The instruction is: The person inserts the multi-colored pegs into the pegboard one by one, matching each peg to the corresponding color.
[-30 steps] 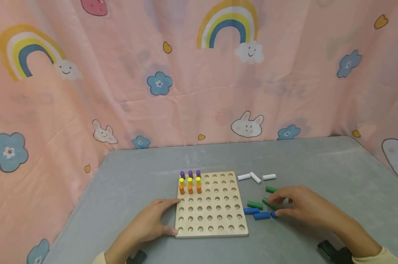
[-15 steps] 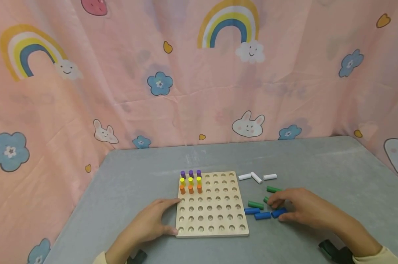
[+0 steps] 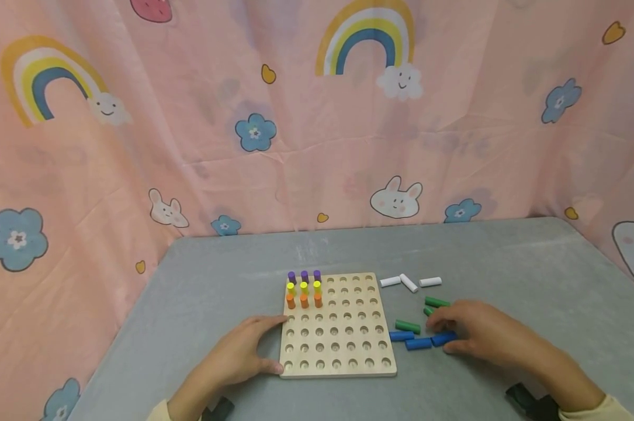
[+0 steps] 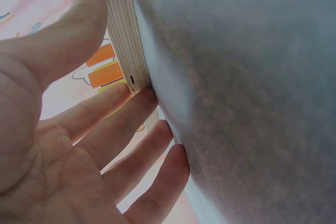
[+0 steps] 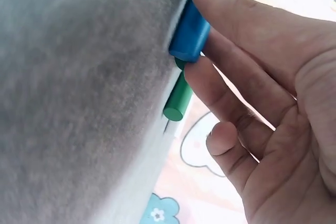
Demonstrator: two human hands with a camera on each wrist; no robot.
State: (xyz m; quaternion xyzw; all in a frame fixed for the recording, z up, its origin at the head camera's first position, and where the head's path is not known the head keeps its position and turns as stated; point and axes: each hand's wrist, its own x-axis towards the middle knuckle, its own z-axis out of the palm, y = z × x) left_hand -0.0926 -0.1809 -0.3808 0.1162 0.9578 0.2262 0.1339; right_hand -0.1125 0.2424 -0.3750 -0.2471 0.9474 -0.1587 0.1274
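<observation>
A square wooden pegboard lies on the table. Its upper left holes hold rows of purple pegs, yellow pegs and orange pegs. My left hand rests at the board's left edge, thumb by the near corner and straight fingers farther up. Right of the board, my right hand is over the loose pegs with relaxed fingers. Its thumb is at a blue peg; its fingertips touch a partly hidden green peg. In the right wrist view the thumb overlaps the blue peg.
Several white pegs lie beyond the board's far right corner. Another green peg and more blue pegs lie close to its right edge. A pink patterned curtain hangs behind the grey table.
My right fingers have pushed the partly covered green peg away, toward the far green one. The blue peg by the thumb has shifted slightly right and shows more. My left hand stays put.
</observation>
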